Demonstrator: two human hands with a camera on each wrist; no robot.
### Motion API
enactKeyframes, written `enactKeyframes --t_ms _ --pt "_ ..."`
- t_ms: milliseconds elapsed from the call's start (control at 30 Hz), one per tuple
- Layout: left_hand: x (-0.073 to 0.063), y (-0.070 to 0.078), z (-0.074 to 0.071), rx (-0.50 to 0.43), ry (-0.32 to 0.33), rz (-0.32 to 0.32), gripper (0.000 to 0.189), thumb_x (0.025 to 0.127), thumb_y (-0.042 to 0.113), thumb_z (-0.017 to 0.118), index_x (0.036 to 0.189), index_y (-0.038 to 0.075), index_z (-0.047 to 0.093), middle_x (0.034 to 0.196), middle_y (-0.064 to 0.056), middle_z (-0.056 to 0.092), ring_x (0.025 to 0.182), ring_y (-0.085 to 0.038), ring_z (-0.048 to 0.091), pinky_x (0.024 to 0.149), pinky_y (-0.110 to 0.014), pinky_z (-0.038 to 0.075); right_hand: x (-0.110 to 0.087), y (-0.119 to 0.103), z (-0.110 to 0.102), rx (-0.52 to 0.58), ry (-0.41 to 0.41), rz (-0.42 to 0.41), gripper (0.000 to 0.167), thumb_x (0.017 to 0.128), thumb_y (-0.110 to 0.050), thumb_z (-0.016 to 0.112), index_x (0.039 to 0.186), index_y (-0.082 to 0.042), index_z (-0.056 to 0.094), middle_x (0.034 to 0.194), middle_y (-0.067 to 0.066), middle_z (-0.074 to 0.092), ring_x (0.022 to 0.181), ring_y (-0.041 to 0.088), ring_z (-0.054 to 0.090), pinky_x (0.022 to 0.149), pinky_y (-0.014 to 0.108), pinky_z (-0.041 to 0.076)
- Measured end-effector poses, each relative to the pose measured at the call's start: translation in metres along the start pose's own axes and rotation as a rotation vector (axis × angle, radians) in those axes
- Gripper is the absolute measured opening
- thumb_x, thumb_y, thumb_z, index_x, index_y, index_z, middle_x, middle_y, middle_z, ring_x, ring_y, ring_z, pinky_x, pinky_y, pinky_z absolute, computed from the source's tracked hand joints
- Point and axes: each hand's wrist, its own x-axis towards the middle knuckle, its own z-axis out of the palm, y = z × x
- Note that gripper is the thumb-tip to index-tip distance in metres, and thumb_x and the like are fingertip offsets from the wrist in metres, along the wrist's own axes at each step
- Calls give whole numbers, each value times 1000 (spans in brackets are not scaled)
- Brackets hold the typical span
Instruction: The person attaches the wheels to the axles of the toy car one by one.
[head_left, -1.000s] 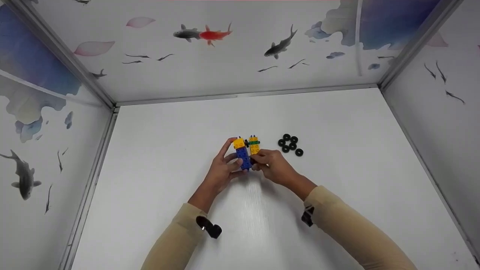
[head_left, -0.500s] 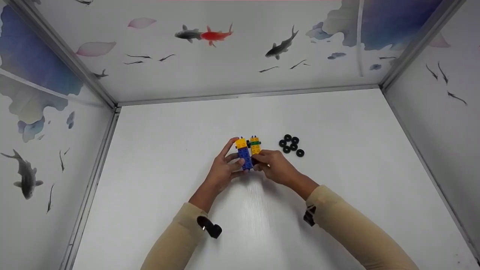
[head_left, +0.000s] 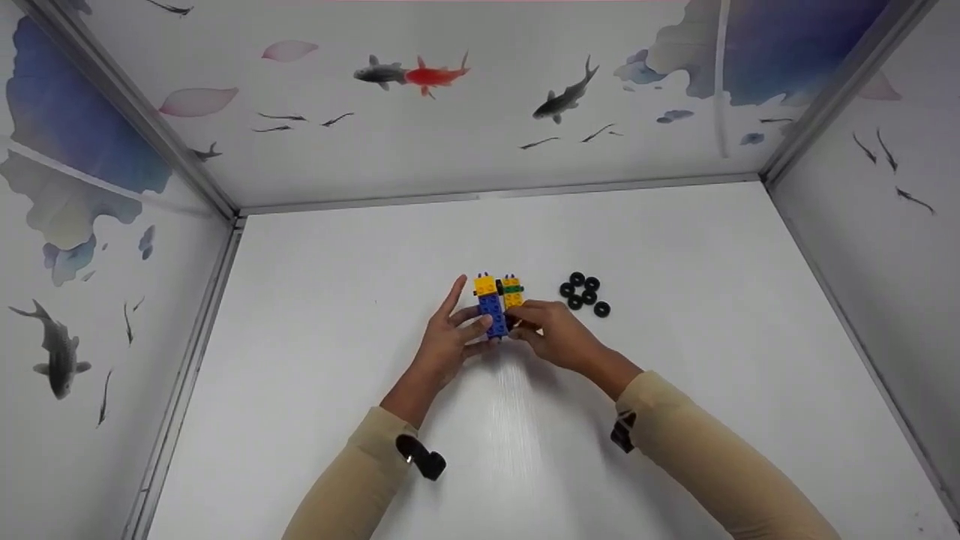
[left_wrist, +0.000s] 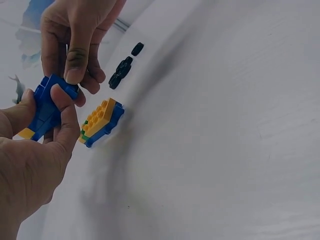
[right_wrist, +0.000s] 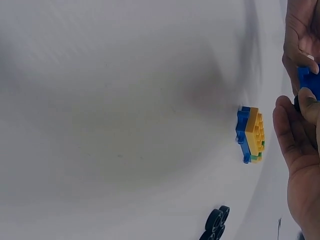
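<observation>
Gripping block assembly [head_left: 493, 306] with left hand [head_left: 442, 343], pinching black part [right_wrist: 297, 104] with right hand [head_left: 561, 337]; apparently wheel-fitting. Next, probably press home.

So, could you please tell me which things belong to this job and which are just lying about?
In the job: block toy in left hand; black piece in right hand; probably the loose wheels.
Apparently not in it: second block toy, touched by neither hand; fish pictures.

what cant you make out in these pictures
Head view: near end of the yellow model, hidden by the right hand.
Right wrist view: part of the blue model, cut off by the right edge.
Right wrist view: black piece, mostly covered by that hand's thumb.
</observation>
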Motion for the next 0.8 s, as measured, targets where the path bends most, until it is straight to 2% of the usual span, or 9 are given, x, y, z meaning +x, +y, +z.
enactKeyframes --t_ms 167,367,467,600,667,800 --pt "0 0 1 -59 16 -14 93 105 6 76 176 39 27 162 -21 53 132 -34 70 102 -43 67 1 2 -4 38 -2 4 36 103 -6 76 139 -6 76 124 12 79 104 24 78 89 42 69" --pt "-1 -1 1 -71 20 -15 92 103 10 79 177 32 28 159 -21 57 125 -32 74 102 -43 67 4 3 -6 67 34 27 36 103 -5 67 137 -5 77 125 14 79 108 27 77 90 48 69" --pt "-1 -2 2 -52 17 -17 91 103 12 80 177 29 29 159 -20 58 127 -33 72 102 -42 67 6 1 -5 81 64 81 32 110 -10 61 137 -4 76 129 16 78 113 30 76 94 51 67" --pt "-3 -2 4 -35 18 -34 85 102 14 81 174 26 37 158 -18 59 134 -34 68 102 -42 67 9 -3 -3 127 95 175 34 119 -20 48 138 -5 71 132 16 77 119 31 75 102 53 64" --pt "-3 -2 6 -34 17 -47 82 102 14 81 172 24 41 158 -18 59 136 -35 67 102 -42 67 11 -3 -2 149 112 201 36 121 -25 44 140 -6 67 131 17 77 119 32 75 104 54 64" --pt "-3 -3 8 -24 13 -67 80 101 16 83 171 22 44 157 -19 59 137 -36 66 104 -42 66 15 -6 -1 175 145 225 42 121 -36 43 150 -10 58 129 19 77 118 33 75 100 55 64"
